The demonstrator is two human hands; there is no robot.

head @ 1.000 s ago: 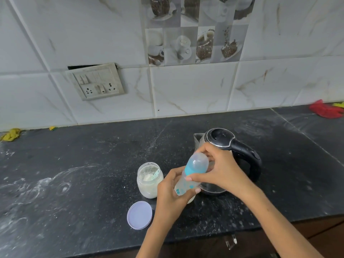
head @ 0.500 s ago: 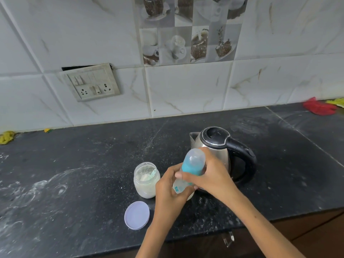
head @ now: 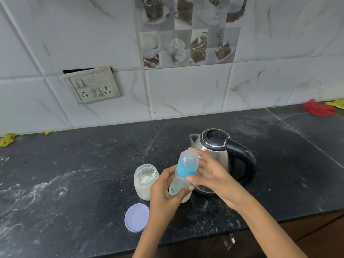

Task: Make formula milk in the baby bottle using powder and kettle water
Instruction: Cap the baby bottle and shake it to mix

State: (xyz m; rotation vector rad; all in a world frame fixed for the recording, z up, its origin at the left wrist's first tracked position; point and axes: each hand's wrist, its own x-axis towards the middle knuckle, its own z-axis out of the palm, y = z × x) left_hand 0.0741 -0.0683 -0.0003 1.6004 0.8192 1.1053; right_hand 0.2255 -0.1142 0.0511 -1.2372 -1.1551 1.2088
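A clear baby bottle (head: 187, 164) with a blue collar and a frosted cap is tilted above the black counter (head: 83, 164), in front of the steel kettle (head: 216, 146). My left hand (head: 163, 192) grips the bottle's lower body. My right hand (head: 214, 179) is curled round its top, thumb at the base of the blue collar and fingers behind the cap. To the left stands an open jar of white powder (head: 145, 183) with a pale scoop (head: 153, 175) inside. The jar's lilac lid (head: 136, 217) lies flat near the front edge.
A switch and socket plate (head: 93, 86) hangs on the tiled wall. A red cloth (head: 318, 109) lies at the far right and a yellow rag (head: 7, 139) at the far left. White powder streaks mark the counter's left side.
My right hand's fingers have spread and shifted round the bottle's cap. My left hand keeps its hold, and the bottle stays in front of the kettle.
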